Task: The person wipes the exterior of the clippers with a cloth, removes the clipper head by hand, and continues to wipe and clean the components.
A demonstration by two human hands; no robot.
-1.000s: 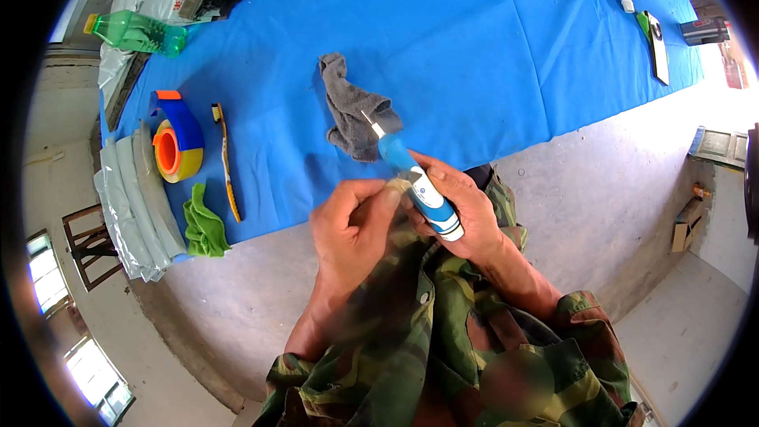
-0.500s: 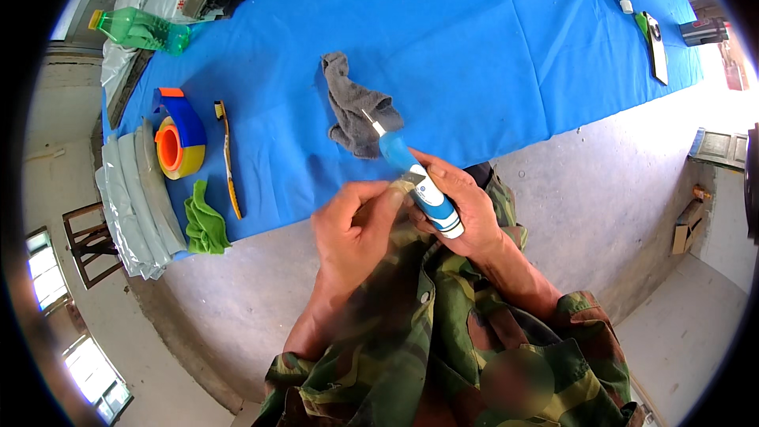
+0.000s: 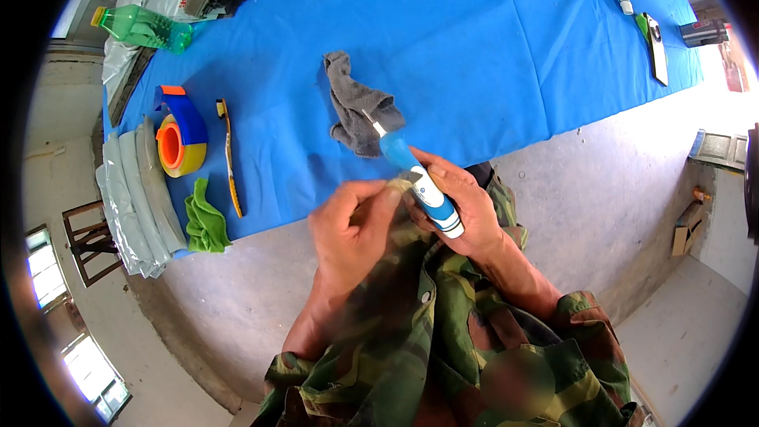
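Observation:
My right hand (image 3: 466, 209) is wrapped round an electric toothbrush handle (image 3: 431, 194), white and blue with a bare metal shaft at its top. The handle is tilted, its shaft toward the table. Close against its side, my left hand (image 3: 352, 217) pinches a small, thin, yellowish see-through piece (image 3: 406, 182) between thumb and forefinger; whether it is tape or film I cannot tell. Just beyond the shaft, a crumpled grey cloth (image 3: 356, 103) lies on the blue-covered table (image 3: 458, 47).
At the table's left are a dispenser with a tape roll (image 3: 183, 142), a yellow toothbrush (image 3: 229, 158), a green cloth (image 3: 207, 217) and grey plastic bags (image 3: 134, 198). A green bottle (image 3: 146, 28) lies farther back. A white-edged flat object (image 3: 656, 49) is at the far right.
My hands hold nearly the same pose around the handle. The left hand has shifted very slightly; the things on the table stay where they were.

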